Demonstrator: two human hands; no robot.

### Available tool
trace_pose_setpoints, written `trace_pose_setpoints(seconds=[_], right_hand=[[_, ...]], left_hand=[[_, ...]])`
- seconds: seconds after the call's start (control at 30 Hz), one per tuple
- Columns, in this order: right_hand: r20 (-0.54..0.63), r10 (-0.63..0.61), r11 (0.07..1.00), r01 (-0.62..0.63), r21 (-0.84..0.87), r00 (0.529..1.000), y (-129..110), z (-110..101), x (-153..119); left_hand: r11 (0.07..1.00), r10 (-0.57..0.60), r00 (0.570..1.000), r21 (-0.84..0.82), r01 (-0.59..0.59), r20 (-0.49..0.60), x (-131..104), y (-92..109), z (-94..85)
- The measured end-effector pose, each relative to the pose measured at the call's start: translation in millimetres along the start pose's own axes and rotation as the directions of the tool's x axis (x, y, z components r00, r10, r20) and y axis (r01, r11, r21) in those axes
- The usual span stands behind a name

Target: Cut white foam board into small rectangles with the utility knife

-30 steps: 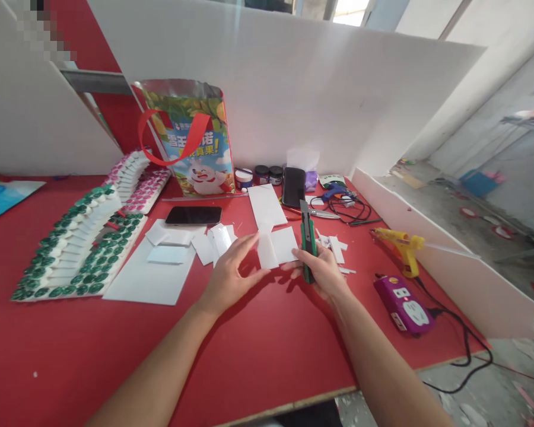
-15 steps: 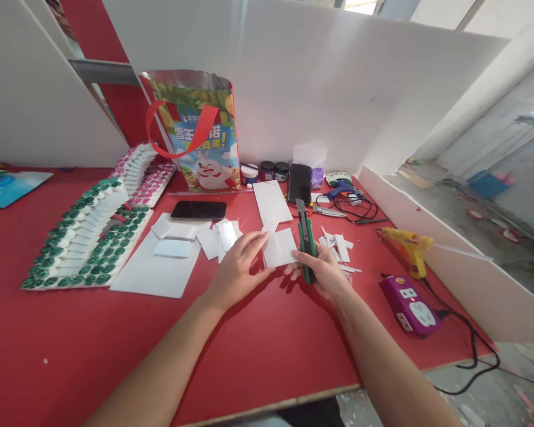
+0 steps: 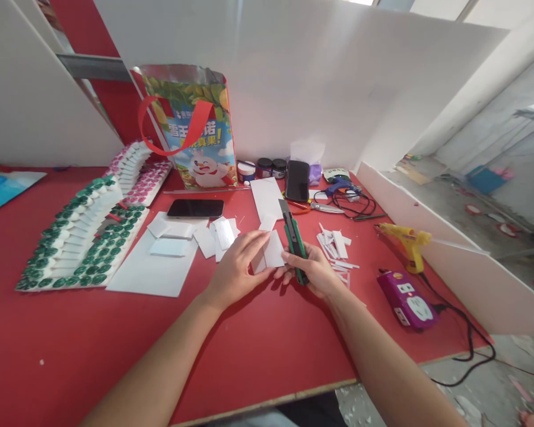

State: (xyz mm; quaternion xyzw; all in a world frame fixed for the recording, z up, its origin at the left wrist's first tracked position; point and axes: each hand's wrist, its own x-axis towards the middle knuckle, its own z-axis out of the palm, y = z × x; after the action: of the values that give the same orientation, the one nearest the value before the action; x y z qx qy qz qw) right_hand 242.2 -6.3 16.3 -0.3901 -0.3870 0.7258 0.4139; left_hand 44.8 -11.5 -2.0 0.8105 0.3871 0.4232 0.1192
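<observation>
Between my hands are small white card pieces (image 3: 274, 250), one tilted against another. My left hand (image 3: 239, 267) is closed on their left side, fingertips at the top edge and thumb at the bottom. My right hand (image 3: 310, 268) grips a green and black utility knife (image 3: 295, 240), its blade out and pointing up and away. The right thumb touches the right edge of the card. A larger white sheet (image 3: 267, 198) lies just behind. Narrow white offcuts (image 3: 338, 244) are heaped to the right, and cut white pieces (image 3: 222, 235) lie to the left.
Left on the red table (image 3: 249, 367) stand green-and-pink decorated white pieces (image 3: 84, 237), a large white sheet (image 3: 169, 279) and a phone (image 3: 196, 208). A colourful bag (image 3: 200, 136) is behind. At right are a yellow glue gun (image 3: 407, 240), purple power socket (image 3: 407, 299) and cables.
The card pieces have shifted slightly left, and the right one now tilts, showing another beneath. My right hand and the knife have moved left with it. The whole view has shifted a little.
</observation>
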Motion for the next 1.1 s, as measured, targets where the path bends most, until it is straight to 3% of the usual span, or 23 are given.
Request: trace_pose_setpoints(seconds=[0.3,0.6,0.87,1.0,1.1], right_hand=[[0.118,0.077,0.994,-0.085,0.065,0.990,-7,-1,-5],[0.168,0.109,0.993,-0.114,0.019,0.980,-11,0,-6],[0.149,0.124,0.992,-0.121,-0.030,0.981,-11,-2,-7],[0.181,0.128,0.992,-0.126,-0.022,0.975,-11,-4,-8],[0.272,0.142,0.990,-0.139,-0.030,0.952,-12,-7,-10]], left_hand=[[0.994,-0.080,0.996,-0.084,0.077,-0.035,0,3,-1.3],[0.989,-0.122,0.992,-0.094,0.118,-0.038,1,6,-4.2],[0.991,-0.039,0.996,-0.131,0.028,-0.084,3,10,-9.4],[0.994,0.094,0.987,-0.038,-0.099,-0.128,4,17,-12.5],[0.977,0.212,0.965,0.067,-0.203,-0.157,6,22,-13.4]])
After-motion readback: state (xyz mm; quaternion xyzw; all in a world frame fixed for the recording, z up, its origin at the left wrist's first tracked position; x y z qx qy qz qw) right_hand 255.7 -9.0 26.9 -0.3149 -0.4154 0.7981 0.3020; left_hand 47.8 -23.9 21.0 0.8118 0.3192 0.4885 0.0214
